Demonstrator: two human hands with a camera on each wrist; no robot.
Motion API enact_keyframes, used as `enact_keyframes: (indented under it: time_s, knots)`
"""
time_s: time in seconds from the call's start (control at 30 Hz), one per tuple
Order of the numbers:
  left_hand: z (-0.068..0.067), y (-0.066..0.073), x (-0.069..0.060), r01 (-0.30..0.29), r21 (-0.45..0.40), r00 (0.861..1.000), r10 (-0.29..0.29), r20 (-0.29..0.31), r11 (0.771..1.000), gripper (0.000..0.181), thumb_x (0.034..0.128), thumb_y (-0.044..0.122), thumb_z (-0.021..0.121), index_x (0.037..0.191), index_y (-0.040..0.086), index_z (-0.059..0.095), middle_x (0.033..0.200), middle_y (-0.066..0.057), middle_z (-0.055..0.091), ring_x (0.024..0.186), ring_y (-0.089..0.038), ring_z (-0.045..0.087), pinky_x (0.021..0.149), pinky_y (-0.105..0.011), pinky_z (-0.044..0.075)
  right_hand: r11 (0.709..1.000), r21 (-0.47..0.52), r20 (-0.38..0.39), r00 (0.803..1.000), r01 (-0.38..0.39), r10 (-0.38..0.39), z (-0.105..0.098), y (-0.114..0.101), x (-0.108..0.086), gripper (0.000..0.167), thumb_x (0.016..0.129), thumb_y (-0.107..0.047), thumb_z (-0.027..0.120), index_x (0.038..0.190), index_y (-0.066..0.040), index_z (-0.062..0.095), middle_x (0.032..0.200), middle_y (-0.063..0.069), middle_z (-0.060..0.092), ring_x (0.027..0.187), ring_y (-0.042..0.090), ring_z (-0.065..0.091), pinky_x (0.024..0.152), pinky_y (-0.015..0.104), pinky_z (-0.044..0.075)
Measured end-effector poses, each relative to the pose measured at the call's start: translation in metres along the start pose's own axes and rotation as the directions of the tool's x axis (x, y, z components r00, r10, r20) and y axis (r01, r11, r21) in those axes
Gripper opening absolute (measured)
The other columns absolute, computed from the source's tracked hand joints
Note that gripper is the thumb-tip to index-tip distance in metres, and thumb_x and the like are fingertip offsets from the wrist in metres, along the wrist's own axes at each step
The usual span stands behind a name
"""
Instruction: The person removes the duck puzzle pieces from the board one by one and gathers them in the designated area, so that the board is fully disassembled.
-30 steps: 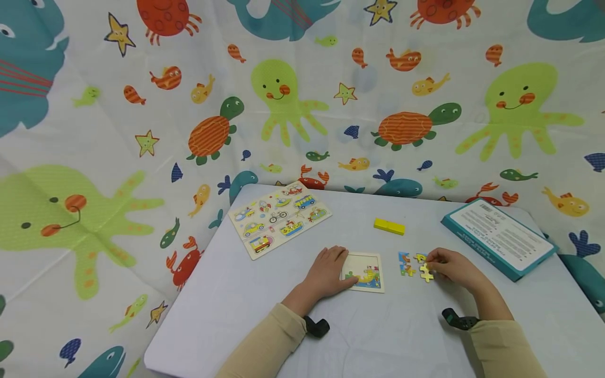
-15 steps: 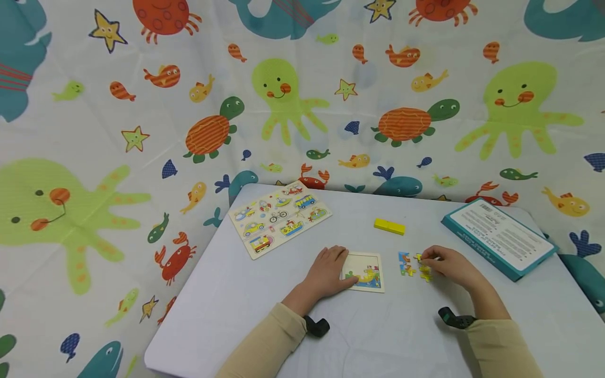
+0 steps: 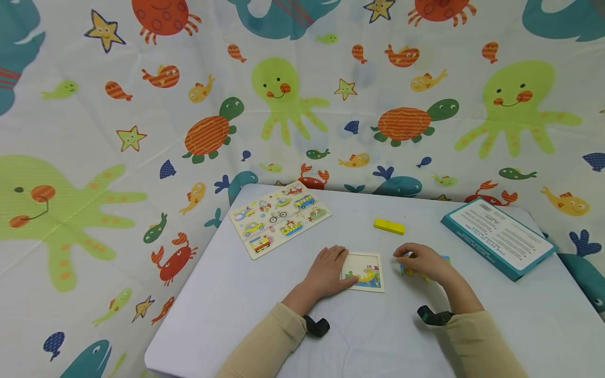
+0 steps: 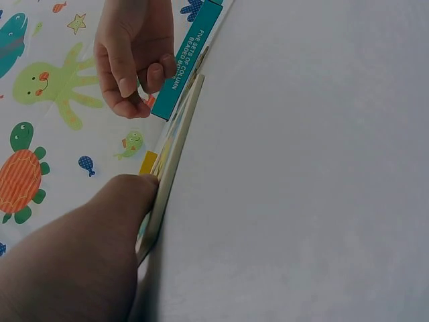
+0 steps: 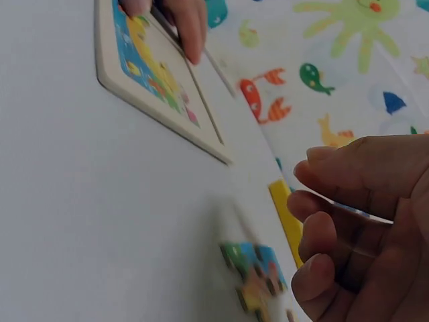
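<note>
Puzzle [image 3: 372, 275], left hand [image 3: 327, 274] touching, right hand [image 3: 427, 262] loosely curled

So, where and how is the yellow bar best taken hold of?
Probably at mid-length, pinching the yellow bar across its two long sides, coming straight down from above. It lies flat on the table, long and narrow, with nothing touching it. The right hand is nearer, so I would use that one.

puzzle pcs [image 5: 256, 270] blurred, label txt [image 3: 502, 236] unreadable
</note>
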State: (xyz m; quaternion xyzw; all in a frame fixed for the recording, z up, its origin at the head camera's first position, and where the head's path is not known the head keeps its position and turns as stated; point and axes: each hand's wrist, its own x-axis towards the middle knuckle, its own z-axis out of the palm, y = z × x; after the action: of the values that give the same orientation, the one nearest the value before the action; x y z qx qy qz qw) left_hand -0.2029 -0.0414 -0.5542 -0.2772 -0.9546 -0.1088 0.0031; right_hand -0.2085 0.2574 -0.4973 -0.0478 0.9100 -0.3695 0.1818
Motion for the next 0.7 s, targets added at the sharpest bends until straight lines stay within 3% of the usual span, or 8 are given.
enact_keyframes:
  time_s: [0.2,0.7]
  knots:
    - [0.000,0.000,0.001,0.001,-0.002,1.000,-0.001,0.005,1.000,0.084,0.0914,0.069,0.048,0.152,0.013,0.038,0.152,-0.002,0.041,0.144,-0.019,0.035,0.122,-0.043,0.024,1.000,0.016,0.027,1.000,-0.016,0.015,0.017,-0.014,0.009,0.026,0.094,-0.034,0.066,0.115,-0.018,0.067,0.114,0.008,0.062,0.088,0.021,0.056,0.071,0.028,0.051]
    - [0.000,0.000,0.002,0.008,-0.013,1.000,-0.008,0.025,1.000,0.084,0.0913,0.070,0.048,0.152,0.013,0.037,0.153,-0.001,0.039,0.145,-0.019,0.033,0.123,-0.043,0.023,0.997,-0.024,0.031,0.997,0.067,-0.066,0.042,-0.024,0.018,0.026,0.091,-0.031,0.070,0.115,-0.021,0.069,0.122,0.004,0.064,0.093,0.020,0.055,0.077,0.030,0.049]
